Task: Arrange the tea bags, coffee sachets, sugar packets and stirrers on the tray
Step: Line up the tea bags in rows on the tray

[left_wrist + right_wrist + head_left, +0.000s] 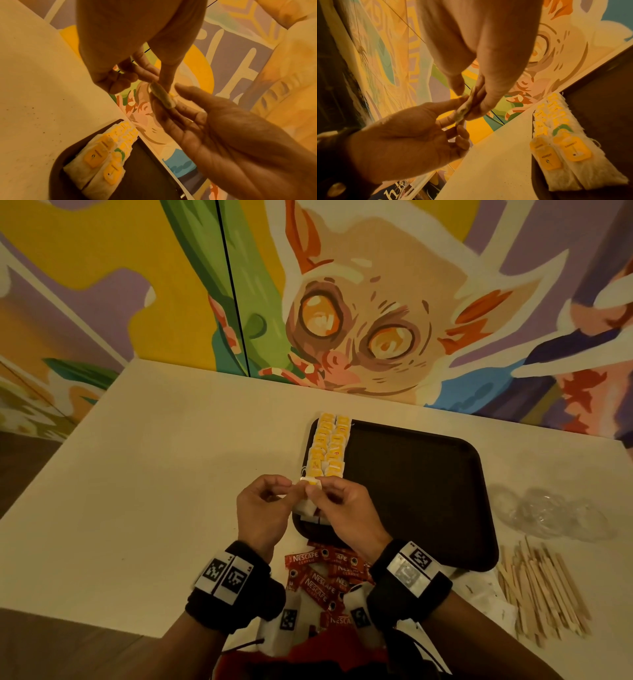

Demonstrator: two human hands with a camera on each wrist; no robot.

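Above the near left corner of the dark tray (411, 491), both hands hold one tea bag (307, 506) with a yellow tag. My left hand (291, 486) pinches it from the left and my right hand (313, 487) from the right. The left wrist view shows the tea bag (163, 96) edge-on between the fingertips, and so does the right wrist view (464, 109). Two rows of yellow-tagged tea bags (329, 446) lie along the tray's left side. Red coffee sachets (322, 577) are heaped below my wrists. Wooden stirrers (541, 587) lie to the tray's right.
Crumpled clear plastic wrap (548, 511) sits on the white table (154, 474) right of the tray, above the stirrers. White paper packets (486, 601) lie left of the stirrers. A painted wall (342, 302) closes off the table's far edge.
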